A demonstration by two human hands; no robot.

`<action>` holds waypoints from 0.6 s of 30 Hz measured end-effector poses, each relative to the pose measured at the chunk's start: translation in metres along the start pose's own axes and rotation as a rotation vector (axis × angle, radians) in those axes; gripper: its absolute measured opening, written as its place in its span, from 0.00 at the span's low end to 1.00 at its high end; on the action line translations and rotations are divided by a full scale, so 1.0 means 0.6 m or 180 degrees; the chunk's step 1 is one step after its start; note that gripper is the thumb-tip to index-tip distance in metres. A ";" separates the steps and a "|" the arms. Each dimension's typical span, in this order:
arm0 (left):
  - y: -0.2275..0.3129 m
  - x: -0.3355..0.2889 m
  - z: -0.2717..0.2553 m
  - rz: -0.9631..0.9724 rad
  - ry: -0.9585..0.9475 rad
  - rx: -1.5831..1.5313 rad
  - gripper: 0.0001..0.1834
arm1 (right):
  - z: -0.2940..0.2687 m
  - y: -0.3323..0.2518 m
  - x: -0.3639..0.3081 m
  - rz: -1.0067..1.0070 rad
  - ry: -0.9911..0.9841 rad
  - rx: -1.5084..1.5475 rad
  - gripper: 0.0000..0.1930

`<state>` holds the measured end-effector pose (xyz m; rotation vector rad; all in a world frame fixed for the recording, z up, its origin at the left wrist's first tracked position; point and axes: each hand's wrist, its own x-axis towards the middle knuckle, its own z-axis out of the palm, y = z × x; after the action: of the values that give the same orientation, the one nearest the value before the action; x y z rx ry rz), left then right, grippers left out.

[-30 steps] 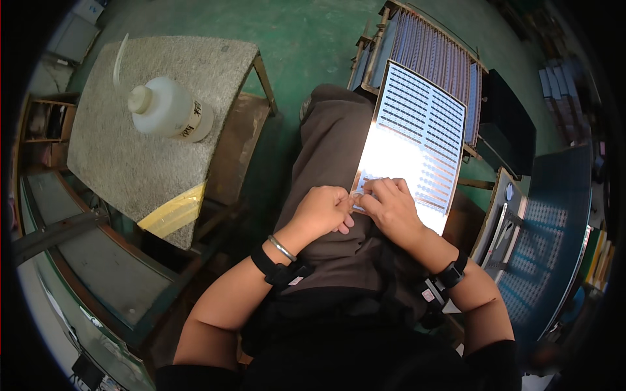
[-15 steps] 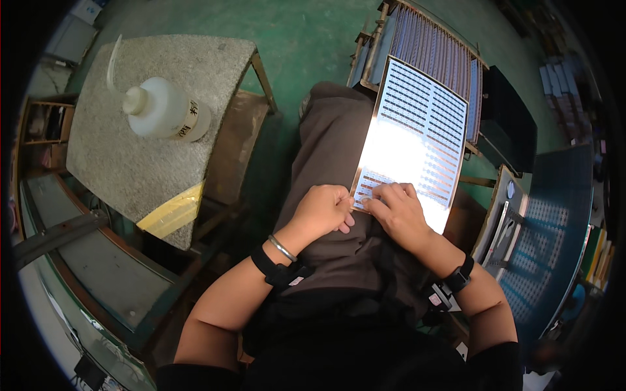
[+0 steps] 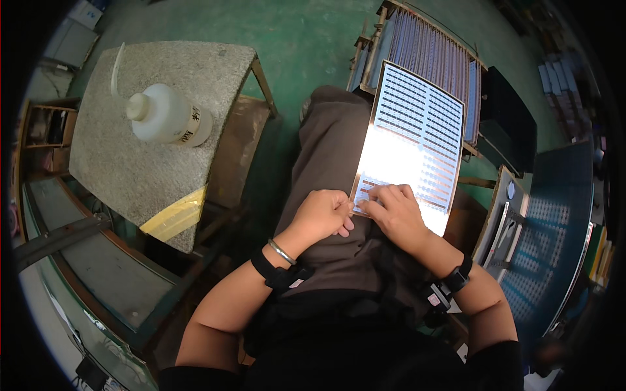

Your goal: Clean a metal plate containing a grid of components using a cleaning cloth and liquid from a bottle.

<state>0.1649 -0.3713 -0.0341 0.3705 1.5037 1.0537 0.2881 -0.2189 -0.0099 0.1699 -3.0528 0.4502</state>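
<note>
A thin, shiny circuit board panel [image 3: 443,124] with copper-coloured edges and rows of small dark marks slants over my right thigh; glare whitens its middle. At its near left corner, my left hand [image 3: 324,214] is closed, thumb and forefinger pinching the edge, other fingers curled beneath. Just right of that corner, my right hand [image 3: 398,214] rests on the panel's near end. Its fingers are bent together, with the tips low against the surface close to the left hand. Whether anything small lies between those fingertips is hidden.
A rack [image 3: 427,45] of upright panels stands beyond the far end. At left, a white squeeze bottle [image 3: 173,117] with a bent spout sits on a rough grey table [image 3: 111,156], yellow tape on its corner. A blue perforated sheet [image 3: 538,241] and a black bin [image 3: 508,117] are at right.
The whole view has shifted slightly, so the bottle and table appear a little lower and further right. Both hands keep almost the same place on the panel; the right fingers have moved slightly.
</note>
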 end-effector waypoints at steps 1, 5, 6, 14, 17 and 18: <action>-0.004 0.000 0.001 0.0029 -0.0031 -0.0042 0.13 | -0.001 0.003 -0.016 0.0062 -0.0059 -0.0003 0.09; 0.004 0.002 0.002 0.0034 -0.0006 -0.0035 0.13 | 0.000 0.007 0.000 -0.0067 -0.0022 -0.0099 0.09; 0.004 0.002 0.000 0.0004 -0.0003 -0.0057 0.13 | 0.000 0.004 0.007 -0.0061 -0.0016 -0.0107 0.09; -0.007 0.004 -0.005 -0.0048 -0.0149 -0.0218 0.12 | -0.008 0.004 -0.034 0.0190 0.0240 0.0133 0.09; 0.000 0.006 -0.003 -0.0060 -0.0179 -0.0216 0.11 | 0.014 0.017 -0.037 0.0178 0.0349 0.0185 0.10; 0.000 0.006 -0.004 -0.0048 -0.0158 -0.0168 0.11 | 0.016 0.016 -0.025 0.0183 0.0351 0.0196 0.10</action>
<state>0.1621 -0.3695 -0.0366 0.3454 1.4298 1.0629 0.3016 -0.2109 -0.0227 0.0576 -2.9441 0.5384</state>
